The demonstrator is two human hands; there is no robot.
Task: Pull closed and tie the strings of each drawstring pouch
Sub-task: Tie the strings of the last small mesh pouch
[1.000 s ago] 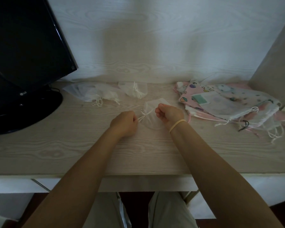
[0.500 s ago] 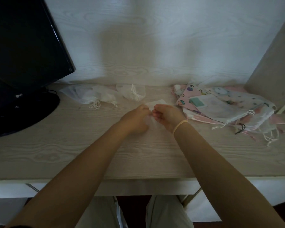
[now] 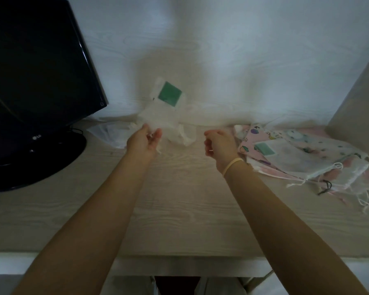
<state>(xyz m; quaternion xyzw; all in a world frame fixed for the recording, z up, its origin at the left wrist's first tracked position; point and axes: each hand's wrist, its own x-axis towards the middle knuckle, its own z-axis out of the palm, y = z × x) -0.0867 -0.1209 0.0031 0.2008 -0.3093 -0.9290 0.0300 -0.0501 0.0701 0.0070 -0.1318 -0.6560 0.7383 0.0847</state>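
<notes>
Now white pouch (image 3: 165,107) airborne just beyond left hand (image 3: 144,140), fingers loose; right hand (image 3: 218,145) curled, empty.

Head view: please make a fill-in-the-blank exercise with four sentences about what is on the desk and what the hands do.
1. The white pouch above the left hand bears a square ____ patch.
2. The black monitor stands on the ____ side of the desk.
3. A pale band circles the ____ wrist.
4. The pile of patterned pouches lies beside the ____ hand.

Missing words: green; left; right; right
</notes>
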